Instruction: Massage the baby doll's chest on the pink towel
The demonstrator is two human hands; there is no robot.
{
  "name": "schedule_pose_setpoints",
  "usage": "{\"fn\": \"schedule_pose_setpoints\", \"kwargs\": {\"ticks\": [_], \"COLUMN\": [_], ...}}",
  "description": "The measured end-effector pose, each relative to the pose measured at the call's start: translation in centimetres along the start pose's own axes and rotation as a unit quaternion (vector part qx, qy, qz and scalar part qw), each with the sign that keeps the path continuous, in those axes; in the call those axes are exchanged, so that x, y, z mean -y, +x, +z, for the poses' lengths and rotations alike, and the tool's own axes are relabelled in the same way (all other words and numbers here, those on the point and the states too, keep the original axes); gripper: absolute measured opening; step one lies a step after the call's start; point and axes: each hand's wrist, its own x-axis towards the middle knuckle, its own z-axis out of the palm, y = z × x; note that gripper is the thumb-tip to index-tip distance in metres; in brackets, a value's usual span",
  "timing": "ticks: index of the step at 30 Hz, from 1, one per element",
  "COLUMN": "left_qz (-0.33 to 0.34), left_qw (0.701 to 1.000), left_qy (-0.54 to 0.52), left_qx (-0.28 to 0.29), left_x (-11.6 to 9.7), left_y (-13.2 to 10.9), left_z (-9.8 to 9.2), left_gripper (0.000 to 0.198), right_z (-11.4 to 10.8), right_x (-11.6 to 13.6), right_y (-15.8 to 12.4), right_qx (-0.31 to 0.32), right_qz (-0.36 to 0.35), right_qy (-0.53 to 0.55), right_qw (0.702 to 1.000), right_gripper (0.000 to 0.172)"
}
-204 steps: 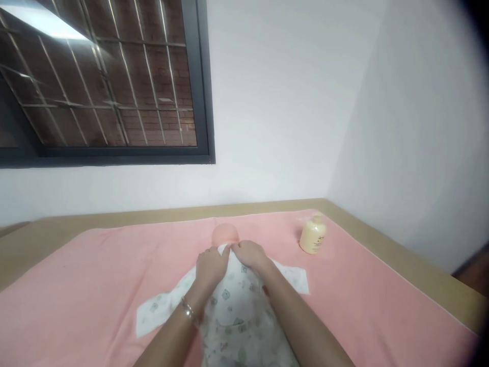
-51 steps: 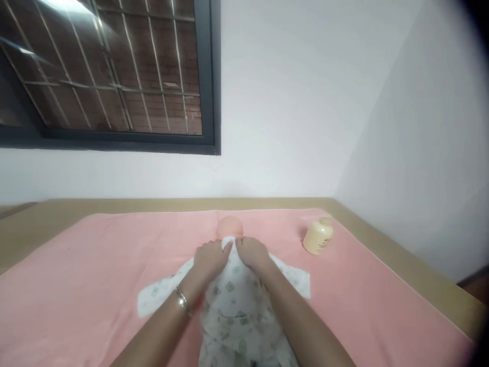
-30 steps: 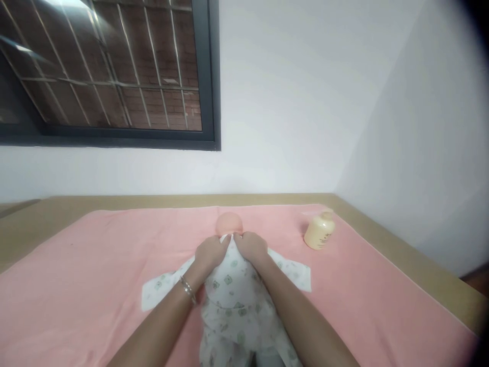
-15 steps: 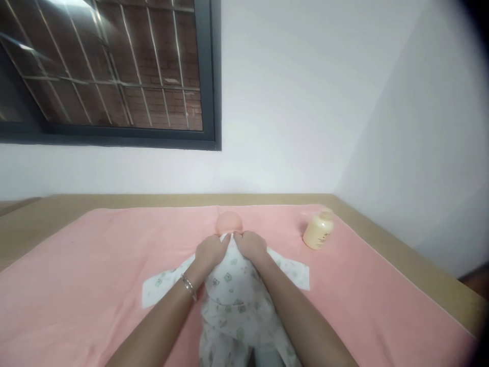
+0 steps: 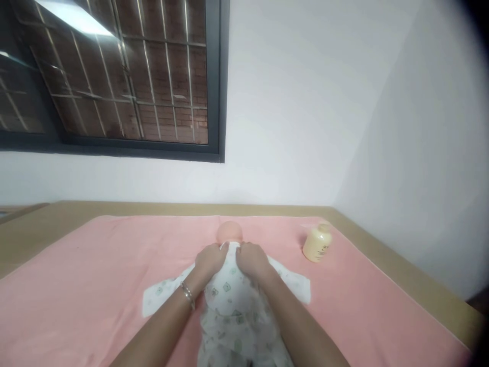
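A baby doll [image 5: 229,232] lies on a pink cloth, its bald head pointing away from me. White baby clothes [image 5: 231,293] with small green and grey prints cover its body, and the sleeves spread out to both sides. At the neckline, my left hand [image 5: 211,259] is closed on the collar's left side. My right hand [image 5: 252,259] grips the collar's right side the same way. The doll's face is hidden from this angle. A silver bracelet [image 5: 187,295] circles my left wrist.
The pink cloth [image 5: 95,275] covers most of a wooden table [image 5: 267,210]. A cream-coloured bottle [image 5: 317,243] stands at the back right. Behind the table are a white wall [image 5: 290,127] and a dark-framed window [image 5: 217,81] with metal bars.
My view has tilted up slightly, so everything sits a little lower in the picture. Both hands stay on the collar, with the right thumb shifted slightly outward.
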Motion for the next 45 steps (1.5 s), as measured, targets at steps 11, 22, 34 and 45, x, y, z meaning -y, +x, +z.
{"fn": "schedule_pose_setpoints", "kwargs": {"ticks": [11, 22, 34, 45], "left_qz": [0.08, 0.006, 0.053, 0.088], "left_qw": [0.983, 0.996, 0.996, 0.966], "left_qy": [0.157, 0.091, 0.069, 0.227], "left_qx": [-0.055, 0.013, -0.025, -0.081], "left_x": [0.2, 0.0, -1.3, -2.7], "left_y": [-4.4, -2.1, -2.2, -5.0], "left_z": [1.5, -1.1, -1.0, 0.9], "left_gripper": [0.065, 0.067, 0.058, 0.061], "right_z": [0.3, -1.2, -1.1, -0.9], "right_x": [-1.8, -0.1, -1.2, -2.6], "right_y": [2.0, -1.1, -0.5, 1.7], "right_qx": [0.045, 0.016, 0.002, 0.072], "right_qz": [0.079, -0.007, -0.004, 0.052], "right_qy": [0.097, 0.037, 0.084, 0.113], "right_qw": [0.991, 0.999, 0.996, 0.99], "right_gripper": [0.053, 0.045, 0.054, 0.058]}}
